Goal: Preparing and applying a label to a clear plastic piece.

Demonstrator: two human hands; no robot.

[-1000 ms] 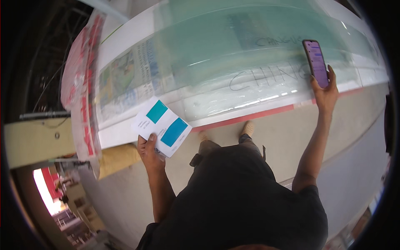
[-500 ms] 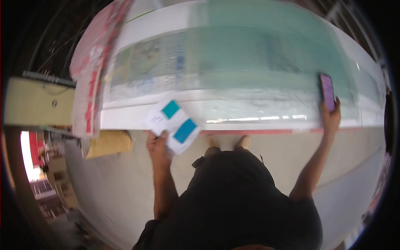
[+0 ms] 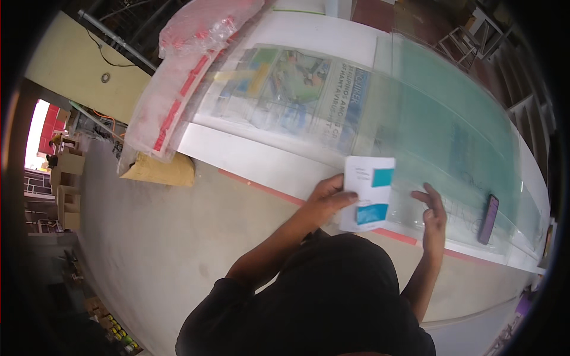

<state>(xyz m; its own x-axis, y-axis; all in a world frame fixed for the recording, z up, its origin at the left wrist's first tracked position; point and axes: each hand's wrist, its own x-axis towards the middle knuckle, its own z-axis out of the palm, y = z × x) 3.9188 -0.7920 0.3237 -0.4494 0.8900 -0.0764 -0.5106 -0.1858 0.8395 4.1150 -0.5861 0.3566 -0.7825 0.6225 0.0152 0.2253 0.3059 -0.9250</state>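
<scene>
My left hand [image 3: 330,199] grips a white printed card or folded leaflet [image 3: 368,193] with two teal blocks, thumb on its face. To the right of it my right hand [image 3: 434,215] is raised above the table's front edge, fingers apart and holding nothing. A phone [image 3: 489,219] with a purplish screen lies on the table, right of that hand. Beneath both hands spreads the white table [image 3: 231,148], partly covered by a greenish clear sheet [image 3: 445,118]. Whether the card is one sheet or several I cannot tell.
A newspaper [image 3: 303,89] lies under clear plastic on the table's left half. Bubble-wrap-like plastic with red tape [image 3: 169,121] hangs over the left end. Below it sits a brown paper roll or sack [image 3: 160,170]. Shelves [image 3: 525,127] stand at the far right.
My right hand has let go of the phone, which now lies on the table, and has moved left. The card in my left hand has shifted right and turned more upright. The view has turned.
</scene>
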